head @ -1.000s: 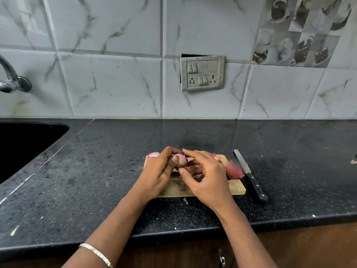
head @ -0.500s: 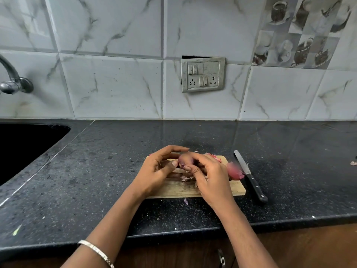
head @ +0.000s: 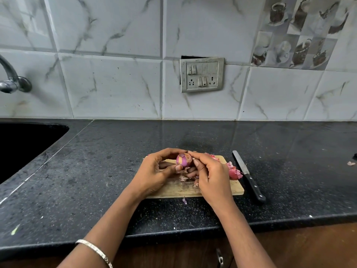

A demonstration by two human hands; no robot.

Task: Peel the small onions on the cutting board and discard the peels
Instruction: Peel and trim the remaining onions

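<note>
From the head camera we see a small, partly skinned purple onion (head: 183, 160) held over the far half of a pale rectangular wooden cutting board (head: 173, 191). The left hand (head: 154, 171) curls round it, thumb pressed on its near side and fingers arched over the top. The right hand (head: 212, 176) pinches its right side with the fingertips.

The board lies near the front edge of the speckled black stone countertop (head: 96, 180). Open counter runs left to the black sink (head: 25, 144) and back to the tiled wall.

A black-handled steel knife (head: 249, 179) lies just right of the board. A heap of pink peels (head: 234, 171) sits between the knife and the right hand.

Both hands hide the board's middle. The scraps beneath them are hard to make out, and a reddish shape behind the right knuckles is mostly covered. The left frame edge cuts off the metal tap (head: 13, 82).
</note>
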